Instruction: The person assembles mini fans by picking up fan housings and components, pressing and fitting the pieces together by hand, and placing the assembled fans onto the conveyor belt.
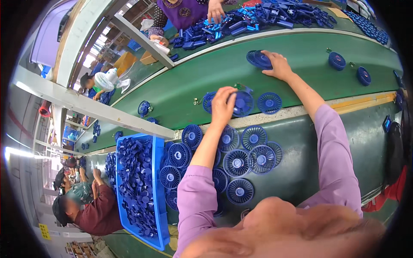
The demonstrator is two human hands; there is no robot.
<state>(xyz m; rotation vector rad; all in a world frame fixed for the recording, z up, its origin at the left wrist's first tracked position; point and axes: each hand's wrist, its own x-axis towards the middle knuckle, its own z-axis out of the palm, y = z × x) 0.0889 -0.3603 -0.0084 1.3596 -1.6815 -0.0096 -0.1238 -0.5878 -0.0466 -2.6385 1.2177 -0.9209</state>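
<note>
In the upper middle of the frame, the right hand (278, 67) has its grip clamped on the rim of a blue fan cover (254, 59) above the green belt (180, 90). Left of it and lower, at the frame's centre, the left hand (223, 108) touches a round blue fan part (244, 104); whether its grip is together on that part, I cannot tell. Another fan cover (269, 103) lies just right of this part. Below, more round covers (237, 162) overlap on the dark tabletop (297, 159), beside a blue bin (160, 193) of small blue pieces (135, 180) at lower left.
</note>
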